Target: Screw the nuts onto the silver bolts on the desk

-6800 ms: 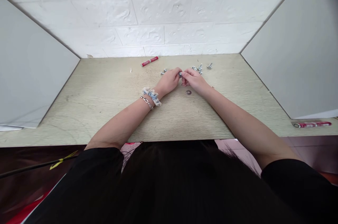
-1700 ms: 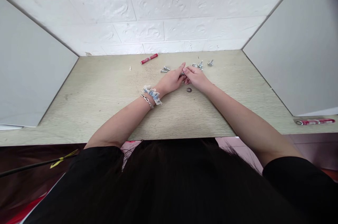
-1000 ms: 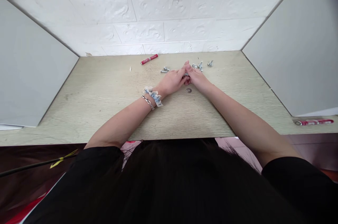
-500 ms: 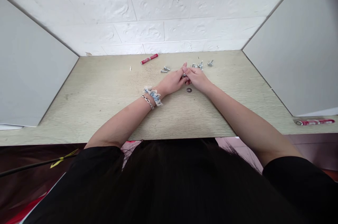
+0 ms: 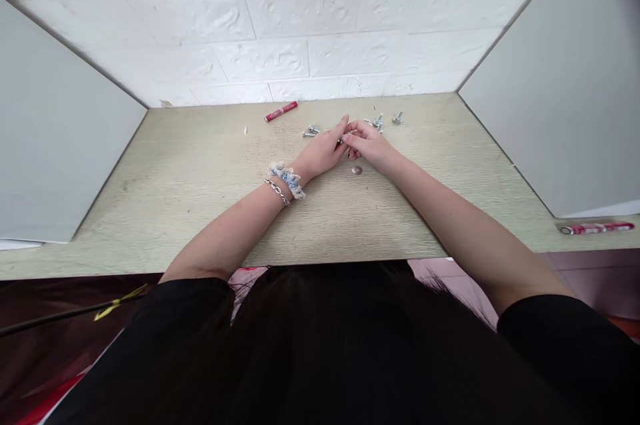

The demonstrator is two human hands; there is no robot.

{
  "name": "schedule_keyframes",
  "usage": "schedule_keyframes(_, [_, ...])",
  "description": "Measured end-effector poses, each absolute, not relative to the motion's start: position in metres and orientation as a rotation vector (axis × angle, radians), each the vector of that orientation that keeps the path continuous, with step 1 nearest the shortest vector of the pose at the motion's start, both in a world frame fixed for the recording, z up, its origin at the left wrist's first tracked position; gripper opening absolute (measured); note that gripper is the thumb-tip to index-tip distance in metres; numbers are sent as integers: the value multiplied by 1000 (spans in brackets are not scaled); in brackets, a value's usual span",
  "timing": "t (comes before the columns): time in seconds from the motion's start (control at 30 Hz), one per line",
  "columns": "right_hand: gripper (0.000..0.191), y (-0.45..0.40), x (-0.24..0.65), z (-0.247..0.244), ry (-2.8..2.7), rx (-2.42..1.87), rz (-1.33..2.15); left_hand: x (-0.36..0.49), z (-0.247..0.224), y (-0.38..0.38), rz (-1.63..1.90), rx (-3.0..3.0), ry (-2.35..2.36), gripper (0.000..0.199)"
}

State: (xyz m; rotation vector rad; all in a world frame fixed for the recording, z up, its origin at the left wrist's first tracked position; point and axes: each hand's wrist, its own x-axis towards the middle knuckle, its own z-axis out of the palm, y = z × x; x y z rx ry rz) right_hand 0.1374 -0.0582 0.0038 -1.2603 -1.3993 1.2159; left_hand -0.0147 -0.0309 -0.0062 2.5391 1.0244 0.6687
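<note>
My left hand (image 5: 323, 150) and my right hand (image 5: 373, 147) meet above the tabletop, their fingertips touching. Between them shows a small silver bolt (image 5: 341, 141), mostly hidden by the fingers. Both hands are closed around it, the right one pinching with thumb and forefinger. A flat round washer (image 5: 357, 170) lies on the wood just in front of the right hand. Beside my left hand rest a couple of loose bolts (image 5: 311, 132). Several more bolts (image 5: 379, 123) lie behind my right hand, and a single bolt with a washer on it (image 5: 397, 118) stands farther right.
A red tube (image 5: 281, 111) lies near the white brick wall (image 5: 280, 58). Another red tube (image 5: 597, 228) is at the right front edge of the wooden tabletop (image 5: 165, 198). Grey panels (image 5: 60, 125) stand at both sides. A small white scrap (image 5: 245, 130) lies left.
My right hand's fingers have shifted and curled more around the bolt, of which less shows now. The view has moved slightly; the loose parts stay in place.
</note>
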Motion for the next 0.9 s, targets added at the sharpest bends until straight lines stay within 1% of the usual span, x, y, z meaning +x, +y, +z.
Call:
schedule_keyframes(0.17, [57,-53,140,-5,-1394,-1213,1238,-15,-1,-37,675,2602,1006,62])
schedule_keyframes(0.23, [65,-52,140,-8,-1433,-1222,1213,-14,1,-39,685,2621,987,62])
schedule_keyframes(0.33, [71,-53,138,-8,-1500,-1267,1133,-14,2,-41,700,2625,977,62])
schedule_keyframes(0.43, [72,-56,136,-6,-1556,-1271,1072,-14,2,-42,700,2620,989,62])
schedule_keyframes(0.67, [65,-64,134,-3,-1613,-1242,898,-15,-1,-38,718,2592,1017,60])
schedule_keyframes(0.73, [56,-65,134,-3,-1615,-1240,893,-15,-1,-37,705,2591,1029,60])
schedule_keyframes(0.9, [25,-65,133,-2,-1514,-1250,1018,-15,-1,-37,681,2612,1010,61])
